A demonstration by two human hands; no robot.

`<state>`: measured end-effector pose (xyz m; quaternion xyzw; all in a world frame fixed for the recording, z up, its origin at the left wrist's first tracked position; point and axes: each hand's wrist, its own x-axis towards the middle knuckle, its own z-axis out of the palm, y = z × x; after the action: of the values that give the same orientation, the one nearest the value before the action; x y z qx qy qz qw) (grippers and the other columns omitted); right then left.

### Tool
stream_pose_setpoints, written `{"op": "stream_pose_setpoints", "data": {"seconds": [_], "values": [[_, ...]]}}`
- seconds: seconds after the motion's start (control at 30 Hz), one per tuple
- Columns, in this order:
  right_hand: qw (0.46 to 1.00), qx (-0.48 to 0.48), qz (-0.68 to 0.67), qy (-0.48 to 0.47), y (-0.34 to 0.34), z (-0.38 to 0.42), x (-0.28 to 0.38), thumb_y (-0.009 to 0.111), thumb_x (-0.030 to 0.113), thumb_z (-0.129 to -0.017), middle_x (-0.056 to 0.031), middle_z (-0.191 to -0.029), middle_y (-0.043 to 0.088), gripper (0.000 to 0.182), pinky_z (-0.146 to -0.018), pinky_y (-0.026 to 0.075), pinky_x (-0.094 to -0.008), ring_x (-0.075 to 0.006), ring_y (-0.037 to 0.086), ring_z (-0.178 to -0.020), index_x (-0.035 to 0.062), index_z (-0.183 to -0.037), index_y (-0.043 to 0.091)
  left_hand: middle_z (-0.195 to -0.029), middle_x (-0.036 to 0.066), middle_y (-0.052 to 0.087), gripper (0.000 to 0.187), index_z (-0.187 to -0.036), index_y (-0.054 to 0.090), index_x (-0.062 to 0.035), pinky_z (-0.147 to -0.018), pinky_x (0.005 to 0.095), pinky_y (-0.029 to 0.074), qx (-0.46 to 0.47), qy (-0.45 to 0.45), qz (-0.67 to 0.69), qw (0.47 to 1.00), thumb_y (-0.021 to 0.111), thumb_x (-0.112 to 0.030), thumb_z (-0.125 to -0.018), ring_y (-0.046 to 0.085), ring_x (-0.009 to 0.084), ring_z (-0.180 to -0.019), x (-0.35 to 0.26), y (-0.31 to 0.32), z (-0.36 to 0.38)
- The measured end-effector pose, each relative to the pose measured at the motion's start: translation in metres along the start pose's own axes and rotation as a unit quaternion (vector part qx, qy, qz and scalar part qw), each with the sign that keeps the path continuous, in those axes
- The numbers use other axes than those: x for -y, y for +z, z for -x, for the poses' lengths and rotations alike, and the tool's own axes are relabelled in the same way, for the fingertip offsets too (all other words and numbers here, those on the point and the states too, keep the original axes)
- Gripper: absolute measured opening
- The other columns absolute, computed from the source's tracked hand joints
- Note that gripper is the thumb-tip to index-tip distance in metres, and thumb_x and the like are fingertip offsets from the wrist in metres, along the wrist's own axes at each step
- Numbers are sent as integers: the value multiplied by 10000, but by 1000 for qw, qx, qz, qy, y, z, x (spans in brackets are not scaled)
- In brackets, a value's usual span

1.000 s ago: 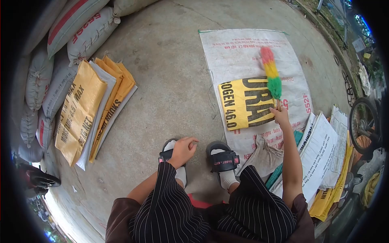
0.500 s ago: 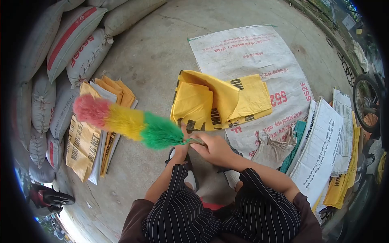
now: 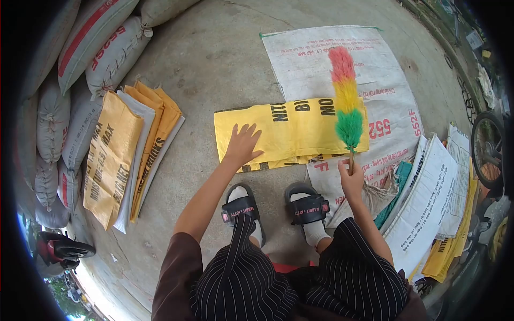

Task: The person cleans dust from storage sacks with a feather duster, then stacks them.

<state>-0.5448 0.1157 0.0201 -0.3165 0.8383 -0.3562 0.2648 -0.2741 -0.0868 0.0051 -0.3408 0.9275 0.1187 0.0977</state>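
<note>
In front of my feet lies a yellow printed sack [image 3: 297, 128], folded into a flat band with black lettering. My left hand [image 3: 243, 144] rests on its left part, palm down with fingers spread. My right hand [image 3: 350, 179] grips the wooden handle of a fluffy duster [image 3: 347, 96], coloured pink, yellow and green. The duster points away from me and overlaps the sack's right end. Beneath that end, a large white sack [image 3: 300, 64] with red print is spread on the concrete.
Folded sacks [image 3: 115, 155] are piled at the left, beside stacked full sacks [image 3: 118, 56]. More folded white sacks [image 3: 423, 198] and a teal cloth [image 3: 393, 192] lie at the right. A bicycle wheel [image 3: 486, 150] stands at the right edge, a motorbike [image 3: 61, 251] at lower left.
The duster has swung from pointing left to pointing away, moving right with my right hand. The sack's raised left part now lies flat, with my left hand spread on it.
</note>
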Motion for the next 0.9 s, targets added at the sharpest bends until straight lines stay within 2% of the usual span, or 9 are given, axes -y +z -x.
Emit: {"op": "stream_pose_setpoints", "data": {"seconds": [0.17,0.23,0.27,0.4,0.53,0.67,0.73,0.8,0.9], "values": [[996,-59,-9,-68,-14,-8,-23,606,155,-774,-10,-524,448,125,-466,308,-268,-94,391,-474,35,-808,599,-1194,168,483,537,-1161,484,-39,-900,489,370,-132,90,-129,979,607,-349,-740,474,337,-1087,-29,29,-3],[998,-52,-22,-38,-24,-10,-21,598,151,-785,2,-524,439,123,-461,300,-258,-79,386,-474,30,-810,597,-939,136,623,327,-980,584,-22,-740,429,471,128,7,-49,991,567,-260,-757,597,329,-862,-24,38,-13],[999,-41,-32,-9,-27,-12,-15,590,146,-795,13,-525,429,122,-456,291,-247,-63,382,-474,25,-811,594,-749,157,629,205,-873,609,-29,-629,418,472,33,11,6,999,504,-149,-743,601,347,-659,-18,39,-13],[997,-63,-51,-16,-40,-17,-9,554,129,-830,35,-550,435,137,-454,279,-229,-44,382,-495,-5,-841,575,-786,203,602,201,-846,582,20,-678,404,456,-104,-43,258,960,431,-77,-754,563,381,-719,-9,-31,-32],[971,-189,-54,-138,-46,-20,-2,535,136,-853,30,-573,426,160,-451,258,-222,-37,361,-504,-21,-865,564,-849,122,632,271,-960,599,15,-686,335,447,-47,-150,512,844,450,-183,-850,593,205,-781,44,-109,-67],[983,-140,-51,-111,-47,-12,16,538,107,-844,52,-544,379,132,-436,235,-204,-21,322,-479,-9,-901,567,-954,127,614,299,-1025,604,-39,-745,321,447,-79,-244,594,762,489,-262,-862,584,195,-849,143,-149,-89],[987,-100,-54,-111,-39,-7,28,550,83,-826,63,-530,348,143,-427,218,-202,-19,294,-462,2,-943,571,-970,114,612,334,-1007,612,-42,-806,314,421,-211,-321,674,631,487,-315,-859,562,198,-921,161,-163,-89],[990,-46,-100,-83,-29,-4,28,574,73,-796,66,-518,330,199,-423,214,-210,-25,281,-453,14,-986,580,-963,139,609,372,-1008,602,-28,-849,320,391,-271,-440,519,681,487,-344,-849,539,217,-978,188,-173,-78],[996,0,-61,-65,-10,3,21,592,78,-781,61,-508,324,206,-422,223,-219,-29,283,-451,13,-977,588,-876,130,603,307,-969,591,-11,-725,331,429,-502,-414,322,688,497,-270,-835,572,224,-810,189,-172,-42]]}}
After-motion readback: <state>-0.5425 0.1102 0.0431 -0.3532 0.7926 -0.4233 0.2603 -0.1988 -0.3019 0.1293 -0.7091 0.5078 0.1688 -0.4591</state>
